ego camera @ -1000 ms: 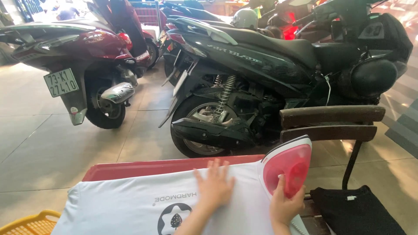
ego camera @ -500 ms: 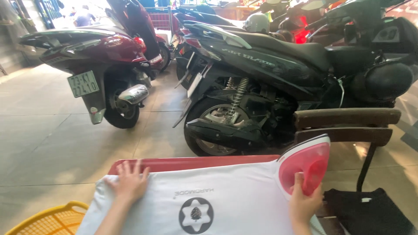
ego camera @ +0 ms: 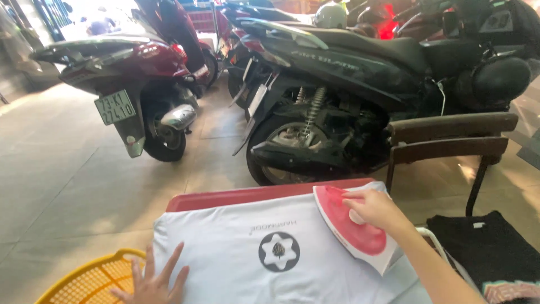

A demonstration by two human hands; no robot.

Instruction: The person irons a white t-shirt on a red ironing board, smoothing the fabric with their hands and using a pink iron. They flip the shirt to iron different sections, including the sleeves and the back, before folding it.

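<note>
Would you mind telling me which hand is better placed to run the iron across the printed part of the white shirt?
Right. The right hand already grips the pink iron beside the star print on the white T-shirt. The left hand lies flat, fingers spread, on the shirt's near left edge, by the yellow basket.

Covered parking area with tiled floor point(ego camera: 73, 186). Parked scooters: red scooter point(ego camera: 140, 84) at 11 o'clock, black scooter point(ego camera: 349, 95) at 1 o'clock.

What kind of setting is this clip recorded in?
Probably a tiled parking area or house front used for ironing. Parked scooters, a red one and a dark one, stand just past the red ironing board, where a white T-shirt lies under a pink iron.
</note>
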